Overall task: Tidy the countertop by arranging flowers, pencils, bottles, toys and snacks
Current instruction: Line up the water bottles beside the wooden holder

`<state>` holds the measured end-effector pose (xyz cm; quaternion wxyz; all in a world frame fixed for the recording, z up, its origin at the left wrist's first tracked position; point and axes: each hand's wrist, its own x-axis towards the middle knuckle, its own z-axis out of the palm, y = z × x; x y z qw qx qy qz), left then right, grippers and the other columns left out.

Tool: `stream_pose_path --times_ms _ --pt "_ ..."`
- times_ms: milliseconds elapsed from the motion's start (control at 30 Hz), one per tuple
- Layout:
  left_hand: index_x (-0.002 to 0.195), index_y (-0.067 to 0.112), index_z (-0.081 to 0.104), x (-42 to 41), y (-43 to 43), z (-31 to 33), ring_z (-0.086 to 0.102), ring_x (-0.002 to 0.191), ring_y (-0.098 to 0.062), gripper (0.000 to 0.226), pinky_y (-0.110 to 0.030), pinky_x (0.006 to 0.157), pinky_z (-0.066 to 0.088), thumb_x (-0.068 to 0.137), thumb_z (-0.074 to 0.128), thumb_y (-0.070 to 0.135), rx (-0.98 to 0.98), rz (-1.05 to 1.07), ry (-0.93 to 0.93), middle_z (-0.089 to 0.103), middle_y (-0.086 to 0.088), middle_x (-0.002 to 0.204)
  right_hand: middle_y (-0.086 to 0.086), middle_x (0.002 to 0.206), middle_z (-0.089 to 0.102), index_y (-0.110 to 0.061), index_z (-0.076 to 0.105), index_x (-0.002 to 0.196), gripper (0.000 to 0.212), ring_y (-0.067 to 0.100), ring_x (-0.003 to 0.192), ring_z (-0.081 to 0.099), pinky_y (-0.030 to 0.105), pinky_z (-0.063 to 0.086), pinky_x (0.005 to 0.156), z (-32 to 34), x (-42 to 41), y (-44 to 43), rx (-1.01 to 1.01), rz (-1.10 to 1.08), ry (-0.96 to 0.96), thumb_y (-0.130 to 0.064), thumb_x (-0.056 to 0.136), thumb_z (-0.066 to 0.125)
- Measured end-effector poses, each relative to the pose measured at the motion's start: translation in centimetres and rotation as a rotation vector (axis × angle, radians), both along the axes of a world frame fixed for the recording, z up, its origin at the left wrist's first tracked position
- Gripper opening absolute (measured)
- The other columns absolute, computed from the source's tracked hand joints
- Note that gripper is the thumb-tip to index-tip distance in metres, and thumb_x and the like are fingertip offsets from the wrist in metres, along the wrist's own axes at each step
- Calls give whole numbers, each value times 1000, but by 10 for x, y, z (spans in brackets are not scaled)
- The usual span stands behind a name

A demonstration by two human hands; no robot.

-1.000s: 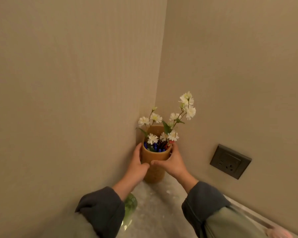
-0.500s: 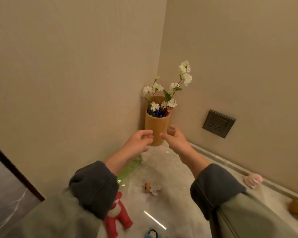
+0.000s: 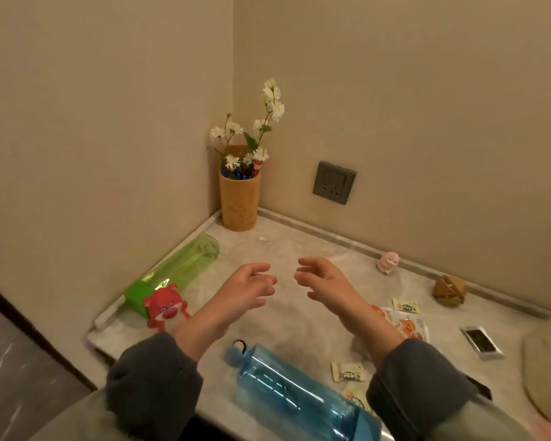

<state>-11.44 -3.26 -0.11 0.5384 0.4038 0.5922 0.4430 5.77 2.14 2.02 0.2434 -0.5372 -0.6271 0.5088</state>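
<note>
The clear blue plastic bottle [image 3: 296, 396] runs out of view at the bottom edge. The tan cylindrical holder [image 3: 240, 202] of white flowers [image 3: 269, 103] stands upright in the worktop [image 3: 299, 246] corner, well beyond the left hand [image 3: 247, 289] and right hand [image 3: 326, 283], both loosely spread, holding nothing.

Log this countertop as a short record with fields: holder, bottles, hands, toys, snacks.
holder: bamboo cup upright in corner, holding white flowers and pencils
bottles: green bottle lying by left wall; blue bottle lying at near edge
hands: left hand and right hand open, empty, above countertop
toys: red bear toy, pink toy, loose
snacks: snack packets scattered at right
</note>
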Motion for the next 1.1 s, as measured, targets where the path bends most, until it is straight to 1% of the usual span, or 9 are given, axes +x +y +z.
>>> stream_pose_path --times_ms 133,200,333,467,567,733,833,1000,1100 --pt "123 18 55 27 -35 -13 62 106 -13 34 -23 88 49 91 59 8 31 -14 88 65 2 111 0 120 61 -20 54 129 35 12 108 58 28 49 92 -10 27 -36 -22 12 -14 -23 94 60" --pt "118 25 58 37 -53 -21 60 110 -10 35 -18 91 46 88 62 7 112 -62 174 65 7 110 -1 119 61 -21 55 128 35 10 107 59 24 49 88 -15 39 -55 -18 22 -36 -24 94 61" --pt "114 51 52 54 -88 -39 38 121 17 38 -16 108 25 78 61 45 269 -285 591 51 37 117 1 117 64 -17 58 125 35 12 108 61 27 50 94 -26 62 -92 -17 38 -71 -20 91 65" --pt "125 48 46 69 -109 -52 15 141 2 54 -39 119 -9 72 55 54 427 -436 878 43 30 131 0 112 65 -17 62 120 35 9 106 61 19 49 88 -39 82 -121 40 21 -127 -19 86 70" --pt "137 41 39 78 -121 -55 4 145 -4 69 -45 117 -14 70 55 54 418 -487 1004 34 20 145 -7 109 63 -19 62 118 39 5 104 59 11 45 82 -48 95 -138 94 8 -175 -21 81 75" --pt "144 36 27 87 -126 -65 6 146 -13 74 -45 117 -14 78 59 40 417 -481 1250 25 14 149 -2 116 57 -20 53 127 67 11 107 57 18 47 89 -68 109 -161 122 -25 -177 -16 66 84" --pt "143 37 30 91 -127 -71 12 144 -14 73 -41 114 -16 76 59 42 437 -431 1302 29 13 146 -6 116 51 -21 46 134 78 9 102 52 8 40 80 -78 113 -171 168 -8 -226 -19 64 82" --pt "139 42 33 95 -125 -75 14 143 -11 69 -38 114 -15 77 61 45 442 -395 1281 32 17 145 -12 98 59 -29 55 108 52 6 85 60 18 49 73 -79 113 -174 185 -64 -185 -21 63 80" --pt "136 45 39 91 -121 -68 25 136 -7 69 -38 115 -12 73 68 48 472 -378 1162 38 20 136 -5 103 60 -25 57 112 57 9 88 61 24 55 76 -71 116 -170 115 -121 -98 -15 61 82"
